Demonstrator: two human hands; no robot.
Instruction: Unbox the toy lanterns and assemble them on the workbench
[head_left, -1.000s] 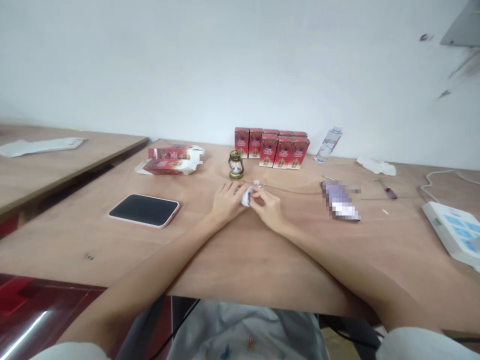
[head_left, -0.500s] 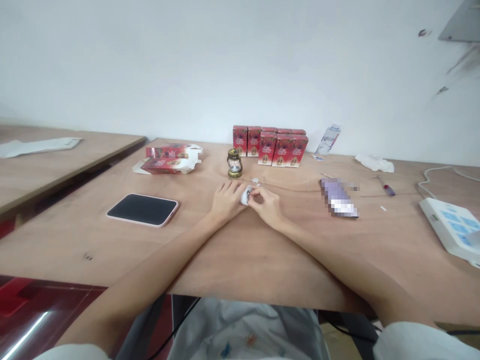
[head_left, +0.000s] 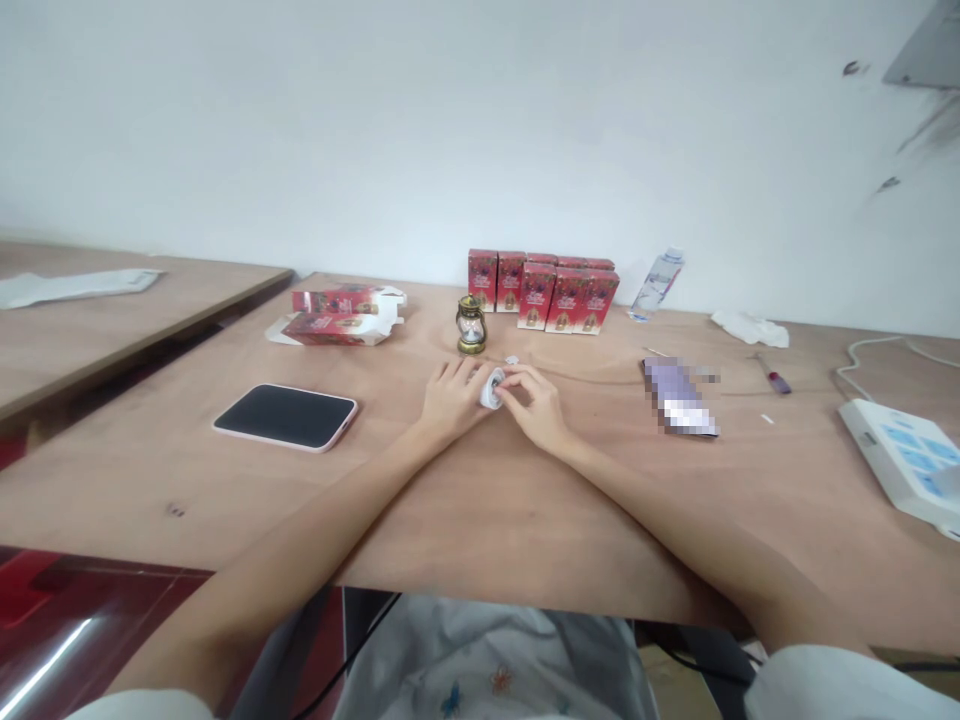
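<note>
A small white round piece [head_left: 490,390], cup-like with a dark spot inside its face, is held just above or on the wooden table at the middle. My left hand [head_left: 451,398] is closed around its left side, the other fingers spread forward over the table. My right hand [head_left: 535,404] has its thumb and fingertips pinched at the piece's face; anything tiny between them is hidden. Right behind the hands stands a small bronze-coloured lantern [head_left: 471,326] with a clear middle. Tiny white scraps [head_left: 511,360] lie between the lantern and my right hand.
Red printed boxes [head_left: 536,297] stand grouped by the wall, beside a leaning clear bottle [head_left: 658,284]. Opened red boxes [head_left: 337,326] lie at the left, behind a phone [head_left: 285,417]. Rightward are a blurred purple item [head_left: 675,395], a screwdriver [head_left: 778,380] and a white power strip [head_left: 900,460].
The white piece has turned slightly in my hands, showing more of its inside. Both hands stay in nearly the same place; the view has shifted a little.
</note>
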